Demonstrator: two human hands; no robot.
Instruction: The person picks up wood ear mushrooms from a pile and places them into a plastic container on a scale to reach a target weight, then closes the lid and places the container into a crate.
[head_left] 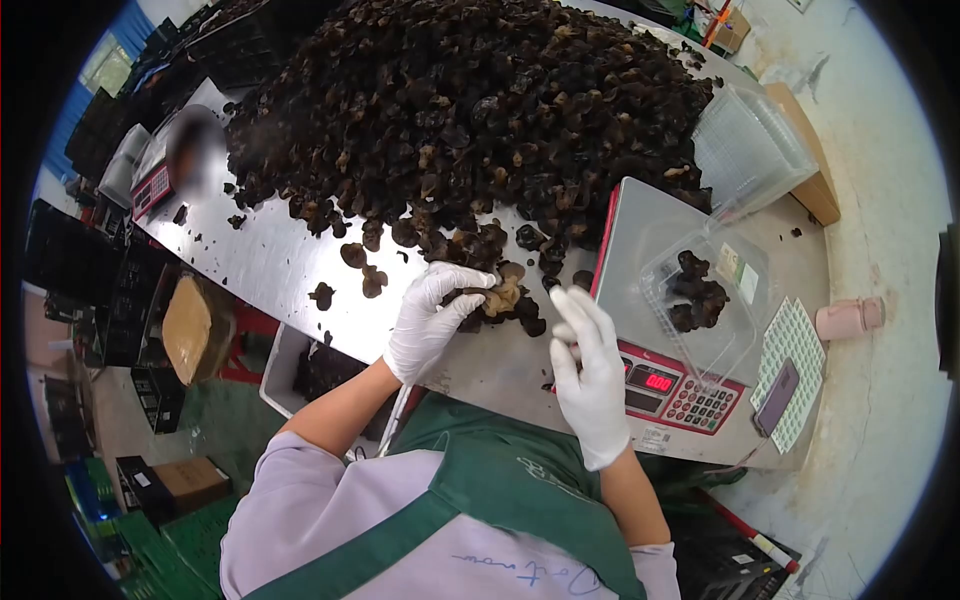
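Observation:
My left hand (432, 318), in a white glove, is closed on a wood ear mushroom (503, 296) with a pale yellowish-brown side showing. Darker pieces lie just under and beside it at the edge of the heap. My right hand (588, 385), gloved too, hovers to the right with its fingers stretched and nothing visible between them. It is in front of the left side of a red digital scale (676, 390) reading 0.00. On the scale's plate, a clear plastic box (655, 275) with its lid open holds a few dark wood ears (697, 292).
A large heap of wood ears (450, 110) covers the back of the metal table (285, 265). Stacked clear boxes (750, 145) stand at the right, near a sheet of labels (805, 355), a phone (776, 397) and a pink bottle (850, 319). A white bin (285, 375) sits below the table edge.

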